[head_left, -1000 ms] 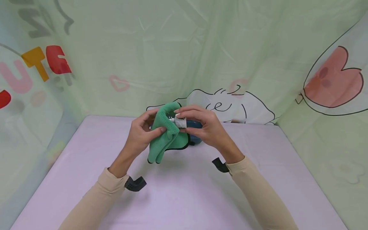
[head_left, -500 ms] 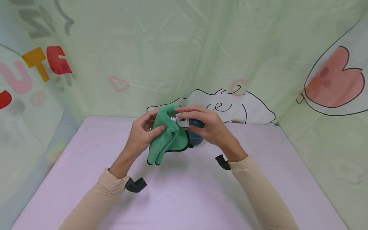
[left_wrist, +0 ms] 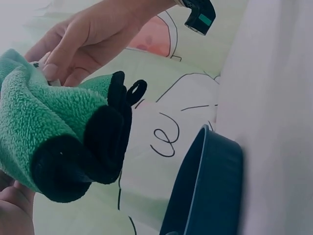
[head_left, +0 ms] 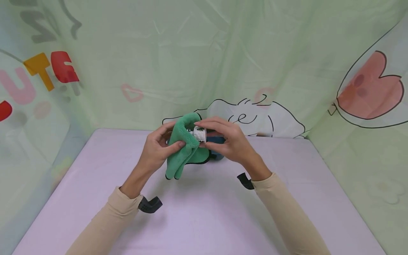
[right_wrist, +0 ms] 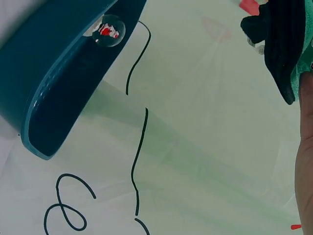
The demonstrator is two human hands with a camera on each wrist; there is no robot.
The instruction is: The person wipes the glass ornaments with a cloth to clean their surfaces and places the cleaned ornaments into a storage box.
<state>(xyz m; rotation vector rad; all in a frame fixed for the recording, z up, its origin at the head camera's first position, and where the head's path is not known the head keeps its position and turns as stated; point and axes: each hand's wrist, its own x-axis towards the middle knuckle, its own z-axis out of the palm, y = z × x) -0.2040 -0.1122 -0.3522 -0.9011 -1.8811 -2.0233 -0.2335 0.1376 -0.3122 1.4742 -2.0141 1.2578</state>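
Note:
In the head view my left hand (head_left: pixel 156 145) holds a green plush cloth (head_left: pixel 182 148) with black edging, thumb in front and fingers behind it. The cloth folds around the left end of a small white cylindrical piece (head_left: pixel 200 135) with dark marks. My right hand (head_left: pixel 232 140) pinches that piece between thumb and fingers, on its right side. What the cloth covers is mostly hidden. The left wrist view shows the folded cloth (left_wrist: pixel 54 112) close up, the right hand (left_wrist: pixel 93 39) just beyond it.
A blue open container (left_wrist: pixel 222 181) stands on the lilac-covered table (head_left: pixel 204 219), behind the right hand. Inside it, a clear ball (right_wrist: pixel 108 31) with a red and white figure shows in the right wrist view. A printed pale green curtain (head_left: pixel 191 63) hangs behind.
The white piece has turned back and forth in my right hand, its dark marks shifting. The right wrist moved slightly right, then back a little. The cloth's lower corners swayed; my left hand barely moved.

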